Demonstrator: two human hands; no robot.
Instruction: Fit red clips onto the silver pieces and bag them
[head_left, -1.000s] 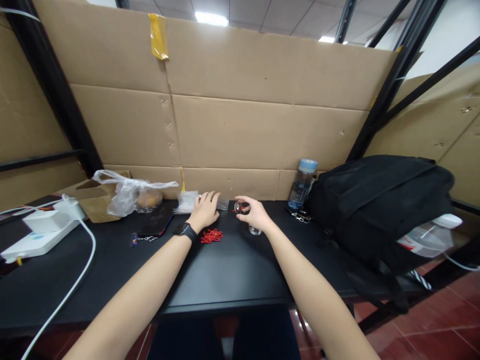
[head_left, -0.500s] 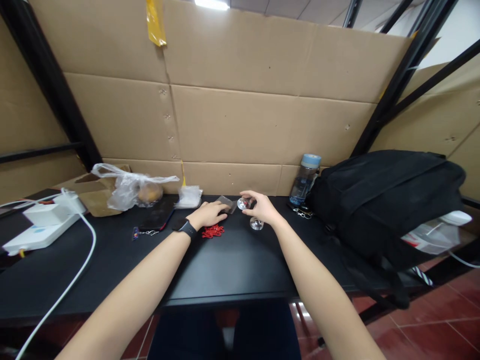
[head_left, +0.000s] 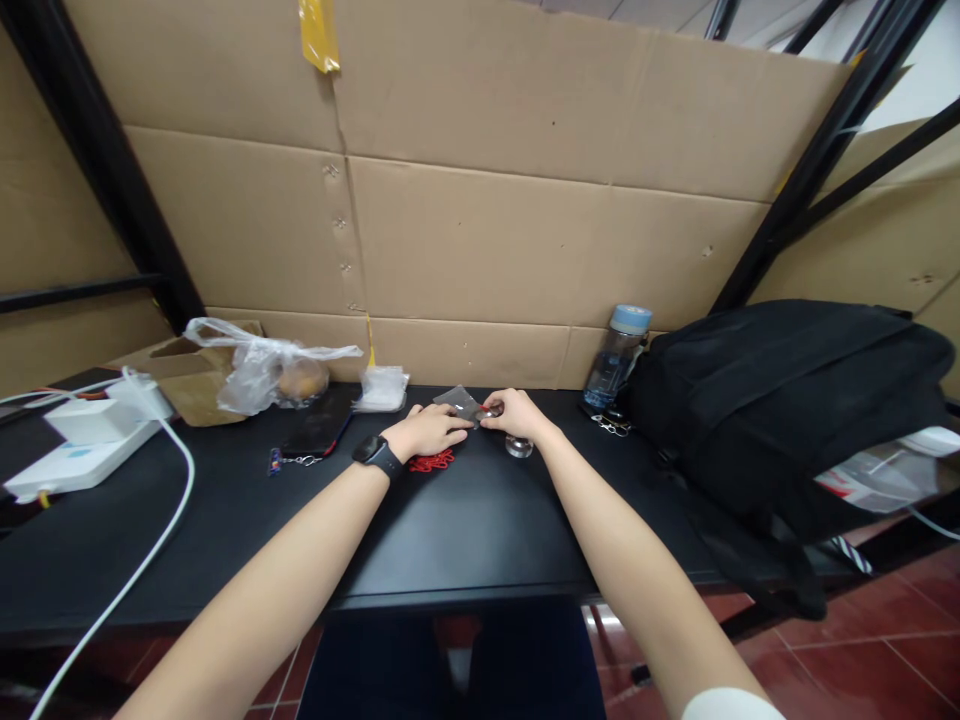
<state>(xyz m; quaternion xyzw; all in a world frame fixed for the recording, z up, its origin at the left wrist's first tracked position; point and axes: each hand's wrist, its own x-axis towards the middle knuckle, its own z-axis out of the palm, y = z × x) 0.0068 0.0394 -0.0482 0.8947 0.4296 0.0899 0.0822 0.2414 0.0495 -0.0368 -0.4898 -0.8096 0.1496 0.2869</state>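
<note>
My left hand (head_left: 431,430), with a black watch on its wrist, pinches the edge of a small clear plastic bag (head_left: 459,401) held just above the black table (head_left: 465,530). My right hand (head_left: 514,414) is closed on a small clear ball with something red inside (head_left: 493,410), right at the bag's edge. A pile of red pieces (head_left: 431,461) lies under my left hand. A second clear ball (head_left: 519,446) rests on the table below my right hand.
A stack of small clear bags (head_left: 382,389), a black phone (head_left: 319,430) with a keychain, a plastic bag holding something round (head_left: 281,375) and a cardboard box lie at the left. White power strip and cable (head_left: 90,450) at far left. Water bottle (head_left: 616,350) and black backpack (head_left: 780,400) at right.
My left hand came back from the stack of bags with one small bag. My right hand brought the clear ball over to it, so both hands now meet. The camera tilted down slightly.
</note>
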